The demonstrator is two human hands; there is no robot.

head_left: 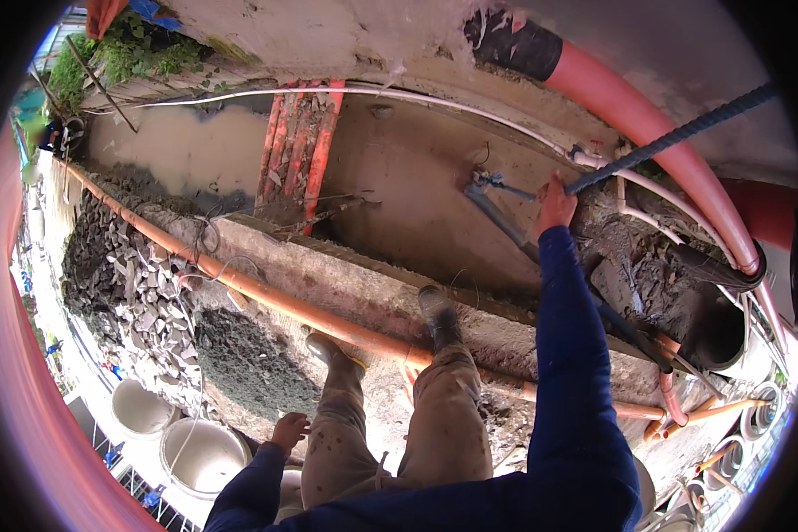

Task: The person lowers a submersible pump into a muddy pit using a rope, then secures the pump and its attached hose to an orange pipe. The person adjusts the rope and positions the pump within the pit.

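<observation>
My right hand [556, 202] reaches out over the muddy water of the trench, its fingers closed around a thick dark blue rope [674, 137]. From the upper right the rope runs to my fist, and a thinner blue length goes on to a knot [486, 180]. That knot sits at the upper end of a grey pipe [504, 222], which slants out of the brown water [417, 177]. Low beside my left leg, my left hand [290, 432] hangs with its fingers apart, holding nothing. My boots [438, 310] stand either side of a long orange pipe [301, 310].
Several red pipes [324, 151] cross the trench. A large red hose [647, 106] and a white pipe [443, 104] follow the far wall. Broken stones [155, 297] and dark gravel [248, 359] lie left, near concrete rings [206, 457]. Wet mud [607, 244] is heaped right.
</observation>
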